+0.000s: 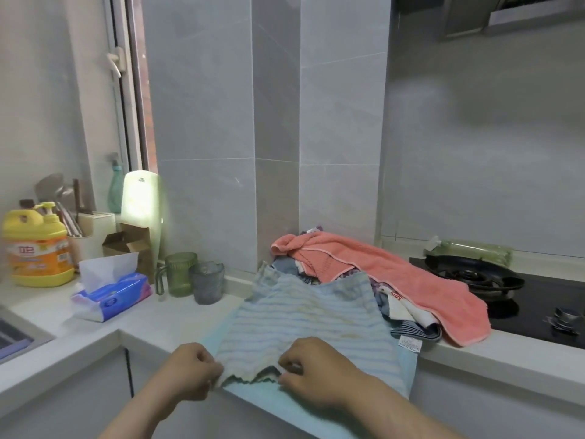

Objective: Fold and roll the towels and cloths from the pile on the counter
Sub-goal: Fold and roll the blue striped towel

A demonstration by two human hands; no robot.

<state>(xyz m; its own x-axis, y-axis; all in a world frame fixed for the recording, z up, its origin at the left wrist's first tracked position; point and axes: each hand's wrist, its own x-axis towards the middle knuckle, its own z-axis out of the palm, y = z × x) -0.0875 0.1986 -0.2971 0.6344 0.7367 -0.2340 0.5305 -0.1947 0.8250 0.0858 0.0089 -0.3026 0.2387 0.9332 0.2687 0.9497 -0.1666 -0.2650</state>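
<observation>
The pile (pixel 399 305) sits back right on the counter (pixel 177 324), with a pink towel (pixel 411 280) draped over it. Just in front, our striped towel (pixel 304 318) lies flat. Its long axis runs straight away from us, the far end riding up on the pile and the near edge at the counter's front lip. Both hands pinch that near edge, left hand (pixel 190 372) at the corner, right hand (pixel 313 365) nearer the middle. We reckon any fold or roll goes away from us.

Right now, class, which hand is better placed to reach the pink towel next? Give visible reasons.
Probably the right hand: the pink towel lies on its side; the left hand would cross over the striped cloth.
</observation>
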